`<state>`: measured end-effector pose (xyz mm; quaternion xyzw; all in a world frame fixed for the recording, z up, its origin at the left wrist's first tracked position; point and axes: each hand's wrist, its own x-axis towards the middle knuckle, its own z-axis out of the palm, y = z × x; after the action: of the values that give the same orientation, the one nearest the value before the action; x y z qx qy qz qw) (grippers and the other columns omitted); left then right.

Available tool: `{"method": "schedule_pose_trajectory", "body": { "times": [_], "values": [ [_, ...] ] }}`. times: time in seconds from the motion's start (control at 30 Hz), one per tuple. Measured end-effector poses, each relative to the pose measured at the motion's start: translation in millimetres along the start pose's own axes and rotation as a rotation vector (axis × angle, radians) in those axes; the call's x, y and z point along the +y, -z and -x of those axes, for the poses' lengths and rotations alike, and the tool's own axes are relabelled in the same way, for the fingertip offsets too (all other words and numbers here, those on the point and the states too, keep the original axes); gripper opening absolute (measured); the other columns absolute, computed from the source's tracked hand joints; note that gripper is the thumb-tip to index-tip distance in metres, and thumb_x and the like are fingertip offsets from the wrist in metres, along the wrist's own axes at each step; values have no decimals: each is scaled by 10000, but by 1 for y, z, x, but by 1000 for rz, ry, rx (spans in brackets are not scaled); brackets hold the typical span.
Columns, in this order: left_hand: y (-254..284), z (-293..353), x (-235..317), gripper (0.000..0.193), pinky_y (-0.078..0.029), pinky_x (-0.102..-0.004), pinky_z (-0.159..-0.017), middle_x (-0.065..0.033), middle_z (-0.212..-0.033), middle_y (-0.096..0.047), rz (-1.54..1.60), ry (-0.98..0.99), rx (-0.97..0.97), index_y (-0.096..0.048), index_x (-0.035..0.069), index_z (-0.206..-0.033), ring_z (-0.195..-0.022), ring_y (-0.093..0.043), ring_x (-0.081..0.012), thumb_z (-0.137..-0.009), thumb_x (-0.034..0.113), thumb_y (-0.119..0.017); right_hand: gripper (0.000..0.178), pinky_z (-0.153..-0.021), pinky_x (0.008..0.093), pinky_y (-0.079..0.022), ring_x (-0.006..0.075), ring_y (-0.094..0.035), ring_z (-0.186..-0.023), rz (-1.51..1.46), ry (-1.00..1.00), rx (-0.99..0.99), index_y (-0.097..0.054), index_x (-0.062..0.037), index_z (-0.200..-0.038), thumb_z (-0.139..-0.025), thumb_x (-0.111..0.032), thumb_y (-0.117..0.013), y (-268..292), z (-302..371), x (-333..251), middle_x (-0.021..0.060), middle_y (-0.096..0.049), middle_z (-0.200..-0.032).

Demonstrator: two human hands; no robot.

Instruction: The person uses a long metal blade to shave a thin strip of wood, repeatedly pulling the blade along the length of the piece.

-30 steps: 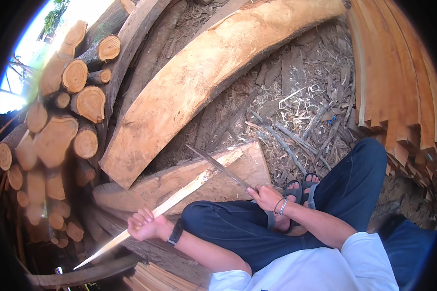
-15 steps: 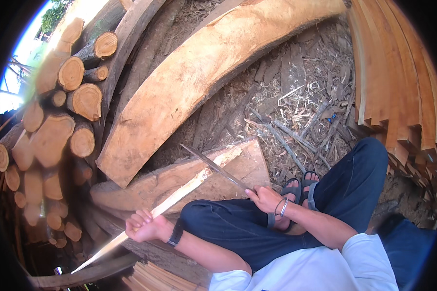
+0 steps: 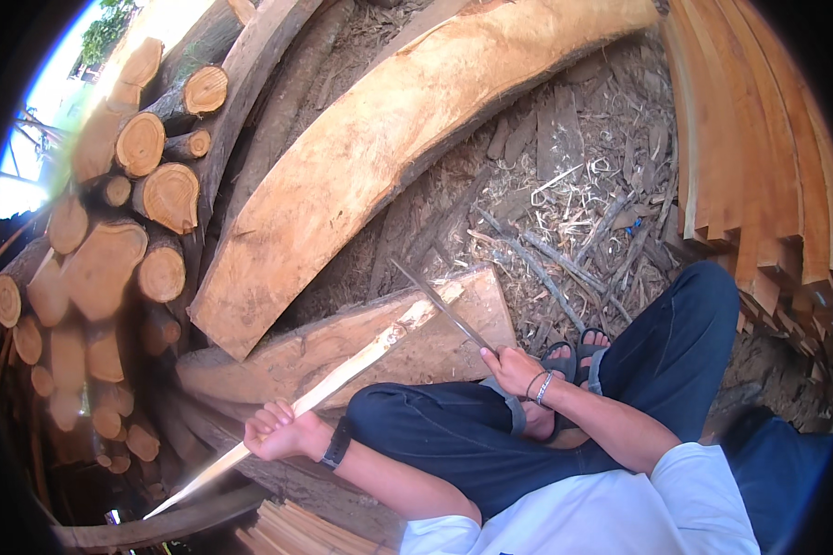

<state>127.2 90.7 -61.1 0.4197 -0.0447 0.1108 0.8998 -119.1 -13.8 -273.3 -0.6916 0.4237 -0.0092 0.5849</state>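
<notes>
My left hand is closed around a long, pale stripped wooden stick, whose thin pointed end reaches down to the lower left. The stick's rougher far end lies over a flat wooden slab on the ground. My right hand grips a long knife, its handle hidden in my fist. The narrow dark blade slants up and left, crossing the stick close to its far end; whether it touches the wood I cannot tell.
A large curved plank lies beyond the slab. Stacked cut logs stand at left, and sawn boards at right. Wood shavings and loose sticks cover the ground. My sandalled feet are beside my right hand.
My right hand and the knife have moved a little to the right, so the blade crosses the stick nearer its far end. My left hand keeps its hold on the stick.
</notes>
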Motion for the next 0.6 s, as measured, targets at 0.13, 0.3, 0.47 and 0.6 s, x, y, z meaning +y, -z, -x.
{"method": "schedule_pose_trajectory", "body": {
  "times": [0.13, 0.3, 0.47, 0.6],
  "values": [
    [-4, 4, 2, 358, -130, -248, -361, 24, -464, -206, -19, -25, -33, -239, 181, -544, -368, -179, -99, -850, 198, -424, 640, -785, 516, -495, 492, -627, -830, 22, 42, -50, -607, 94, -946, -987, -503, -379, -6, 7, -12, 337, -628, -795],
    [0, 0, -1, 364, -129, -249, -360, 23, -462, -213, -19, 1, -32, -252, 177, -543, -368, -182, -100, -860, 210, -427, 640, -787, 519, -493, 500, -625, -829, 3, 62, -17, -613, 92, -926, -994, -493, -365, -6, 7, -16, 333, -630, -790],
    [-3, 3, 0, 361, -132, -247, -356, 22, -455, -219, 8, -11, -74, -264, 176, -543, -365, -187, -101, -860, 218, -430, 665, -777, 520, -484, 487, -626, -825, -57, -41, 3, -620, 89, -848, -990, -510, -368, -5, -12, 17, 332, -622, -767],
    [0, 1, 0, 360, -135, -244, -351, 22, -453, -220, 12, 8, -88, -262, 177, -546, -360, -186, -102, -859, 224, -432, 666, -770, 526, -480, 486, -625, -816, -32, 52, -26, -613, 91, -862, -988, -516, -369, -8, 2, -11, 334, -621, -767]
  ]
}}
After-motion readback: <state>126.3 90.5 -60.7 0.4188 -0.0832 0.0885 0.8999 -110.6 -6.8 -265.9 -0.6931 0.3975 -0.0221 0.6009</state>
